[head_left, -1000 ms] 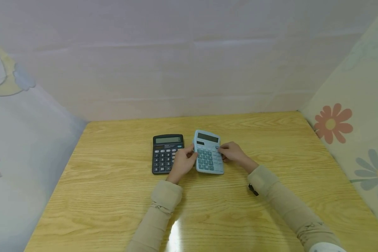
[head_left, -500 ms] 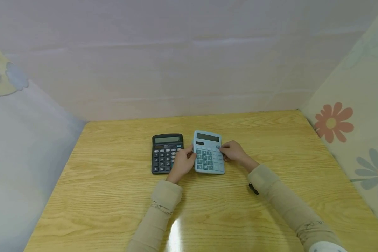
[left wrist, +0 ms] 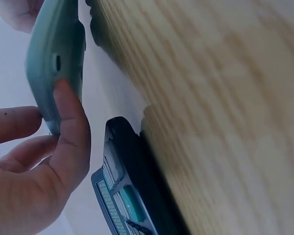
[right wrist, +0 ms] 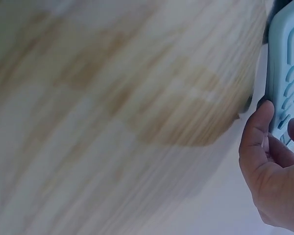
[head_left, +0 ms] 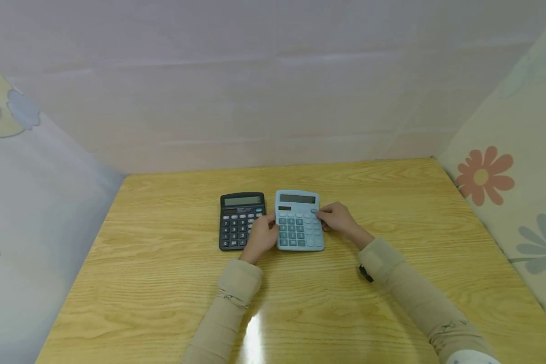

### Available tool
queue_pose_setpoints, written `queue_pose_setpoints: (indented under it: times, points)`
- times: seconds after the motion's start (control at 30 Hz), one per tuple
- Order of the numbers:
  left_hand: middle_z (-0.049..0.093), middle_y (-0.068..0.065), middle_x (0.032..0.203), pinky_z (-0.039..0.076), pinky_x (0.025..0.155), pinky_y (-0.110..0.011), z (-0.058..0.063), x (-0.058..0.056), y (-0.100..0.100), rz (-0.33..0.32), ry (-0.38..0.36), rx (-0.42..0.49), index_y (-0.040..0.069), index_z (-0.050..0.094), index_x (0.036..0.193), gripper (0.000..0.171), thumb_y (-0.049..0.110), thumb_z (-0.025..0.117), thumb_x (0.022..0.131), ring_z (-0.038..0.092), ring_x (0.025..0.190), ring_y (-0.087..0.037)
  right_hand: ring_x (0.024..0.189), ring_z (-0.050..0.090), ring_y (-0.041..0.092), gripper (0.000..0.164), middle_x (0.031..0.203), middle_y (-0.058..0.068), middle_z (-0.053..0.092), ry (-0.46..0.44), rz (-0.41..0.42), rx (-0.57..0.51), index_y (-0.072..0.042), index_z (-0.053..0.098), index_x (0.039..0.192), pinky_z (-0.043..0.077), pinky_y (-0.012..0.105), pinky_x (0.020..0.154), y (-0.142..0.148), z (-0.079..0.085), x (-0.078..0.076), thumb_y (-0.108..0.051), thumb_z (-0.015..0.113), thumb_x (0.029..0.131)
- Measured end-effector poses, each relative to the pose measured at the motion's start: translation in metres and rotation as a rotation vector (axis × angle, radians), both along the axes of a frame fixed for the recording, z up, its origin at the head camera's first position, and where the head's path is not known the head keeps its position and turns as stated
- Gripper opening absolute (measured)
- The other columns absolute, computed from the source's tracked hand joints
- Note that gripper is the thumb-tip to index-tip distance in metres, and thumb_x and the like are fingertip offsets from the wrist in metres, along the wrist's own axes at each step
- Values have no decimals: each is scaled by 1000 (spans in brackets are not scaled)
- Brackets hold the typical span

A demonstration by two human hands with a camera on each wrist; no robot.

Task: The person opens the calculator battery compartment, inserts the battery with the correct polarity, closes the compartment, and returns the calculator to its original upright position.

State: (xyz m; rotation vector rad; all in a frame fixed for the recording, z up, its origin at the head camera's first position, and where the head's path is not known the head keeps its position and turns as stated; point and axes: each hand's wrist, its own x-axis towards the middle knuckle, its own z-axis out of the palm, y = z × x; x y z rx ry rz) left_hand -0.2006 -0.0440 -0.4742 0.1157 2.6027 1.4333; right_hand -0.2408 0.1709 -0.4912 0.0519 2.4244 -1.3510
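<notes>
A light blue calculator [head_left: 299, 220] with teal number keys is held by its two sides, its display end away from me. My left hand [head_left: 261, 235] grips its left edge, and the left wrist view shows thumb and fingers pinching the pale side [left wrist: 51, 58]. On the opposite edge, near the upper keys, my right hand [head_left: 338, 218] pinches it between thumb and fingers. A black calculator [head_left: 234, 229] lies just left of the blue one on the table, partly covered by my left hand. In the left wrist view the blue calculator appears slightly raised from the wood.
Both calculators are on or over a wood-grain table [head_left: 164, 293]. A pale curtain-like wall [head_left: 273, 116] rises behind its far edge. Printed side panels with flowers [head_left: 482, 176] and other shapes stand left and right. A small black item [head_left: 365, 273] shows beside my right sleeve.
The blue calculator has turned from a slant to nearly straight, and its upper part has shifted left, closer to the black one. Both hands have kept their hold; the black calculator stays in place.
</notes>
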Motion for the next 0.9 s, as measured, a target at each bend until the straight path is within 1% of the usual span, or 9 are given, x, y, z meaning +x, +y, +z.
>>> queue_pose_setpoints:
  times: [0.13,0.27,0.4,0.47,0.57,0.7,0.8,0.9]
  points:
    - [62,-16,99,46,63,-29,0,0,0,0,-34,-16,0,56,122,35,-1,46,89,55,83,-23,67,58,20,30,75,12,61,29,-5,-12,11,60,109,52,32,63,2,1,0,-12,51,92]
    - [62,-16,102,45,64,-30,0,-1,1,-19,-24,-47,-1,58,119,33,0,47,88,55,83,-23,72,59,23,31,81,14,62,53,-10,-7,11,60,110,51,34,66,2,2,1,-13,51,92]
    - [60,-17,106,42,63,-29,2,0,3,-37,-19,-91,-2,58,117,32,1,47,87,51,82,-23,75,59,25,32,84,16,63,68,-19,8,10,61,110,51,34,66,3,3,3,-15,50,92]
    - [57,-20,105,40,61,-29,2,-1,5,-50,-12,-103,-3,58,116,31,0,48,87,49,82,-24,76,60,25,33,88,17,63,76,-19,12,10,59,112,51,34,66,4,4,3,-15,50,92]
    - [56,-20,98,39,61,-28,2,-1,7,-75,0,-114,-5,58,112,27,-1,49,86,48,80,-24,78,60,23,34,94,20,63,89,-19,18,11,58,114,51,34,67,5,4,3,-15,50,93]
    - [59,-19,94,41,63,-29,0,-3,9,-110,11,-106,-8,57,109,26,-1,49,86,50,77,-23,82,60,23,35,100,22,62,93,-26,25,10,57,116,52,33,68,7,2,3,-16,50,93]
    - [59,-19,95,43,63,-30,-2,-5,10,-118,-11,-111,-9,55,111,26,1,49,88,51,76,-22,85,60,25,36,103,23,61,90,-26,30,9,56,118,51,32,69,7,2,3,-17,50,94]
    - [58,-21,98,44,65,-34,-3,-5,11,-114,-44,-129,-11,51,114,30,4,49,89,52,78,-24,86,59,24,37,107,23,60,95,-20,61,10,55,118,50,31,69,6,3,2,-18,50,93]
